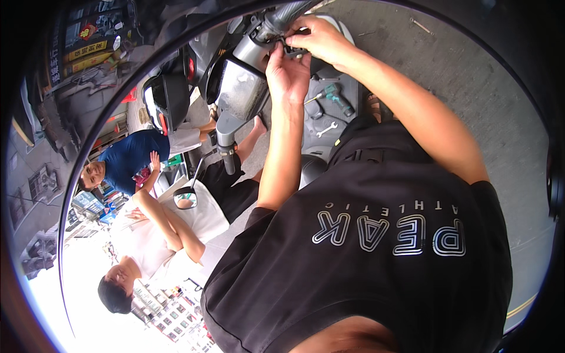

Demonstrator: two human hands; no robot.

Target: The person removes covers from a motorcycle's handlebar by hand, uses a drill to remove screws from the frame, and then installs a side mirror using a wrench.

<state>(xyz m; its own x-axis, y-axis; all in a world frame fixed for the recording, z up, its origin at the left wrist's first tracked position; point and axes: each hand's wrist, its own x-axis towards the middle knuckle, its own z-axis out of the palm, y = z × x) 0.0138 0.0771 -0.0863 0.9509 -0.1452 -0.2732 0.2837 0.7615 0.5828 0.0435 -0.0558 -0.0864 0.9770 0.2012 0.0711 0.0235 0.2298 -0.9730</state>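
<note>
Both my hands are raised at the grey handlebar cover (253, 53) of a scooter. My left hand (289, 76) is closed, its thumb and fingers around a small dark part (294, 53) beside the cover. My right hand (322, 40) reaches in from the other side, its fingers pinched together at the same spot; what they grip there is too small and covered to name. A dark grey tube (285, 16) runs just above my fingertips. Lower on the bar are a grey panel (241, 88) and a dark handle grip (227, 154).
On the scooter's grey floorboard lie a teal power drill (336, 99) and an open-ended wrench (327, 130). A round mirror (185, 200) sticks out at left. Two people stand there, one in a white shirt (200, 217), one in dark blue (132, 159). Grey pavement (471, 88) lies at right.
</note>
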